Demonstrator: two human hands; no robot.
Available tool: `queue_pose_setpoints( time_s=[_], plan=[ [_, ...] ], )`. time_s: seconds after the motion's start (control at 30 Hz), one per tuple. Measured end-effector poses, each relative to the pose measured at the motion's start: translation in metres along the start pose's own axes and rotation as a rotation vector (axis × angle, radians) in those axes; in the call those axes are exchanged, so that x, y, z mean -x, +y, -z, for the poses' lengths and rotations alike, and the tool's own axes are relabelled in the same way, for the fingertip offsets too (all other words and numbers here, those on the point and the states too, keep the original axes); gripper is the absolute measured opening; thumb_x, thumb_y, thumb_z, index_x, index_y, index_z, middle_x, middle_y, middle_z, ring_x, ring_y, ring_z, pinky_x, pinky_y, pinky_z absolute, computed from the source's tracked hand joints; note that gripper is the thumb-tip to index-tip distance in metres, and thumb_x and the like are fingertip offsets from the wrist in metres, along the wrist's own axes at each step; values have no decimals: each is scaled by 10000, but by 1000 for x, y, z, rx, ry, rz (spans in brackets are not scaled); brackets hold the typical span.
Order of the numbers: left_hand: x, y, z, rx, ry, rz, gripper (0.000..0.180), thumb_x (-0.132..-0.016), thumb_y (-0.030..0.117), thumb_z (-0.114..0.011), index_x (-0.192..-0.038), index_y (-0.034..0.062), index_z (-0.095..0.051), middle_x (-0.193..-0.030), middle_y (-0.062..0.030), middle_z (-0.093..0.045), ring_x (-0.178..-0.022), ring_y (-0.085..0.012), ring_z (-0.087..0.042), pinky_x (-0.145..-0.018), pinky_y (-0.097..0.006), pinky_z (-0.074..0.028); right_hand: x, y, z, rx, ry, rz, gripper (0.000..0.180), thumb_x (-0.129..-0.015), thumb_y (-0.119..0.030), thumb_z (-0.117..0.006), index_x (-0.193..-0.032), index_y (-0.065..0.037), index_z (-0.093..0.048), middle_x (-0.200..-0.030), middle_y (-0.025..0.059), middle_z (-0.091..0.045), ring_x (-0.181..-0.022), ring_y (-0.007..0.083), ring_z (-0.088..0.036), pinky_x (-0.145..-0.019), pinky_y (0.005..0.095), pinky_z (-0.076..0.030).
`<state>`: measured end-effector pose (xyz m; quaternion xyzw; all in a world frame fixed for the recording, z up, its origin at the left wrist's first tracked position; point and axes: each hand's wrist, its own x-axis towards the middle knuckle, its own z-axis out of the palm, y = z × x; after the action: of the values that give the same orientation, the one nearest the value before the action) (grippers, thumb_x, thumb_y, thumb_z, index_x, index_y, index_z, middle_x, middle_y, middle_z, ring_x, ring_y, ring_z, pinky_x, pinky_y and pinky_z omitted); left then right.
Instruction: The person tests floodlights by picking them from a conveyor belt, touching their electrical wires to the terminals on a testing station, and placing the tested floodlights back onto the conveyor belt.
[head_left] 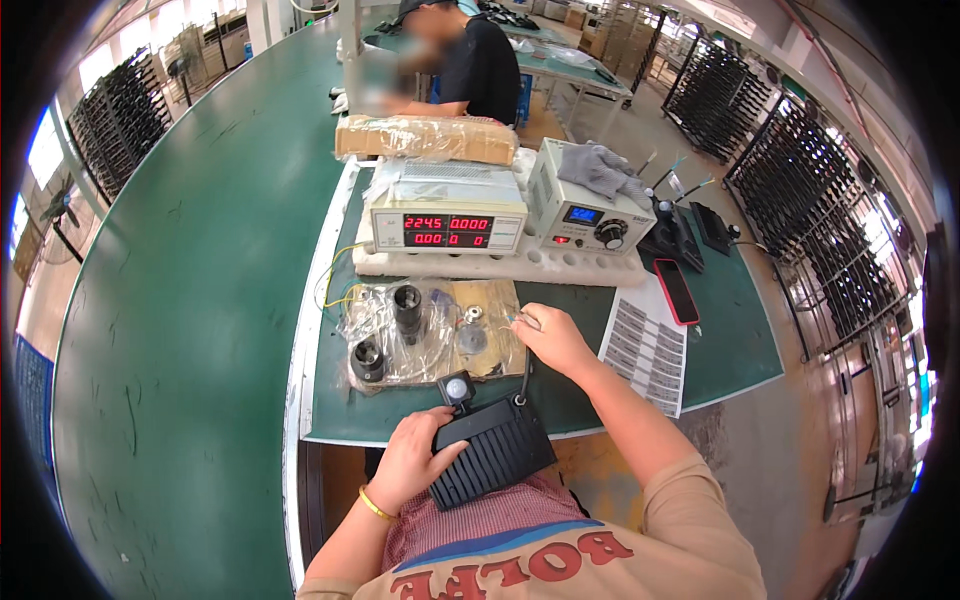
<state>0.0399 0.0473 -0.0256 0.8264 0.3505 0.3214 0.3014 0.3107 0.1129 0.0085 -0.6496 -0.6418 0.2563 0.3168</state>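
Observation:
A black finned floodlight (498, 450) with a small motion sensor (457, 389) on top rests against my lap at the table edge. My left hand (412, 455) is closed around its left side, thumb over the fins. From the lamp's upper right corner a black cable (525, 380) runs up to my right hand (552, 338). Its fingers pinch the cable's stripped wire ends over the right edge of a plastic-wrapped test board (500, 360). A tall black socket (407, 312), a shorter black socket (368, 360) and a small metal fitting (473, 314) stand on that board.
Behind the board, a power meter (447, 215) and a dial-fitted supply unit (590, 215) sit on white foam (440, 264). Grey gloves (603, 170) top the supply. A label sheet (645, 345) and red-edged phone (677, 291) lie right. A co-worker (480, 70) sits beyond.

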Motion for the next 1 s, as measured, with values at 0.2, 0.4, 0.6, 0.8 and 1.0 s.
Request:
queue_pose_setpoints(
  time_s=[0.2, 0.4, 0.6, 0.8, 1.0],
  plan=[
    [-3, -5, 5, -74, -1, -8, 367, -769, 211, -712, -1003, -12, -538, -1079, -147, -615, -962, -315, -579, -862, -392, -451, -18, -6, -23, 179, -44, -50, 263, -824, -272, -582, -847, -12, -608, -818, 208, -631, -807, 400, -606, -692, 454, -474],
    [-3, -8, 5, -44, 24, -6, 377, -734, 186, -742, -992, 2, -539, -1076, -149, -620, -949, -327, -583, -845, -401, -461, -26, -10, -34, 261, -69, -103, 262, -798, -284, -563, -829, -29, -613, -807, 198, -637, -804, 403, -608, -699, 476, -477],
    [-3, -9, 4, -37, 35, -4, 373, -727, 177, -744, -984, 5, -538, -1071, -149, -620, -943, -326, -586, -840, -403, -464, -29, -11, -38, 329, -54, -130, 240, -768, -269, -571, -813, -37, -613, -802, 199, -639, -798, 400, -614, -704, 495, -480],
    [-2, -11, 2, -31, 51, 3, 371, -727, 181, -745, -984, 10, -539, -1067, -136, -625, -946, -322, -584, -840, -398, -462, -30, -13, -39, 378, -45, -136, 229, -770, -266, -573, -823, -49, -621, -808, 192, -645, -803, 397, -619, -711, 492, -483],
    [-2, -15, -1, -12, 52, -1, 360, -733, 193, -747, -988, 34, -548, -1076, -98, -634, -948, -301, -587, -836, -391, -460, -30, -12, -39, 381, -46, -156, 220, -792, -266, -569, -843, -62, -635, -814, 183, -651, -803, 391, -622, -704, 485, -485]
  ],
)
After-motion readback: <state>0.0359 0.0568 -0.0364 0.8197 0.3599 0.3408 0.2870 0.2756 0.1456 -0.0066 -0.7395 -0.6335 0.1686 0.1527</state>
